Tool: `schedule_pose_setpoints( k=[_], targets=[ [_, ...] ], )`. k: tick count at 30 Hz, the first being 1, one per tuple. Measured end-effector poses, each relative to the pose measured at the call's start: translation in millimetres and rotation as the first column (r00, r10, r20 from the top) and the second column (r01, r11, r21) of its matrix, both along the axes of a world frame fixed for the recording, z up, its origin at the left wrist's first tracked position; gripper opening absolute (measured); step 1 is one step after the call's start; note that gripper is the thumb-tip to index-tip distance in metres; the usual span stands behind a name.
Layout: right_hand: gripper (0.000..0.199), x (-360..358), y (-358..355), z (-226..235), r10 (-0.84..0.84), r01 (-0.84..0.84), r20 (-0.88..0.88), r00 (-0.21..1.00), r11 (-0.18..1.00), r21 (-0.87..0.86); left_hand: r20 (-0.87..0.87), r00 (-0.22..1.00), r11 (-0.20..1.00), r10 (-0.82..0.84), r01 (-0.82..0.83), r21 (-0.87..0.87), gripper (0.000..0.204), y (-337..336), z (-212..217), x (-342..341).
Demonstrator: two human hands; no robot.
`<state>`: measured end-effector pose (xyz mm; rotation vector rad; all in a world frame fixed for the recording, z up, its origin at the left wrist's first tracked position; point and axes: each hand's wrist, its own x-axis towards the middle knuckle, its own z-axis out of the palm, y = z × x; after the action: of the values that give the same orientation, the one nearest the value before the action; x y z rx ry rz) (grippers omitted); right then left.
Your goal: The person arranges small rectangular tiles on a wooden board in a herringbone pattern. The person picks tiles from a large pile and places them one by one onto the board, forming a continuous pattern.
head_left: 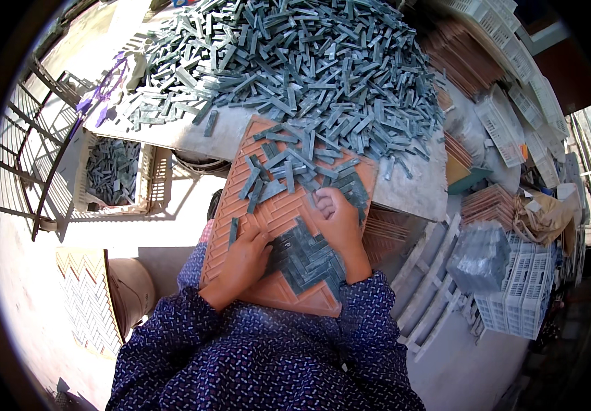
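An orange tray with herringbone grooves lies tilted across my lap, its far end resting on the table edge. Dark grey-green stone strips fill a zigzag patch of its grooves, and several loose strips lie scattered over its upper part. My left hand is curled low on the tray, beside the left edge of the filled patch. Over the upper right of the patch, my right hand has its fingers folded in a pinch. Whatever either hand holds is hidden by its fingers.
A big heap of stone strips covers the table ahead. Left are a crate of strips, a metal rack and a herringbone panel against a bucket. White crates and a plastic-wrapped stack stand right.
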<state>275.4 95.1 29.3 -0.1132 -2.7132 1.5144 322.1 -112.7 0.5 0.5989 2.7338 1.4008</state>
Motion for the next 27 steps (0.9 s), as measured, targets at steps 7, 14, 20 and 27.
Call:
schedule_pose_setpoints(
  k=[7, 14, 20, 27],
  targets=[
    [0.033, 5, 2, 3, 0.328, -0.302, -0.039, 0.944, 0.904, 0.302, 0.001, 1.0, 1.0, -0.012, 0.012, 0.004, 0.019, 0, -2, -2],
    [0.035, 0, 7, 4, 0.427, -0.351, -0.145, 0.892, 0.859, 0.374, -0.04, 0.999, 1.0, -0.006, 0.006, 0.012, 0.019, 0, -3, -3],
    [0.035, -2, 8, 5, 0.389, -0.364, -0.034, 0.92, 0.885, 0.289, -0.046, 0.999, 1.0, -0.009, 0.009, 0.002, 0.019, -1, -4, -3],
    [0.034, -10, 12, 5, 0.483, -0.415, -0.044, 0.874, 0.792, 0.447, -0.091, 0.993, 0.991, -0.078, 0.068, -0.111, 0.019, -2, -6, -1]
  ],
)
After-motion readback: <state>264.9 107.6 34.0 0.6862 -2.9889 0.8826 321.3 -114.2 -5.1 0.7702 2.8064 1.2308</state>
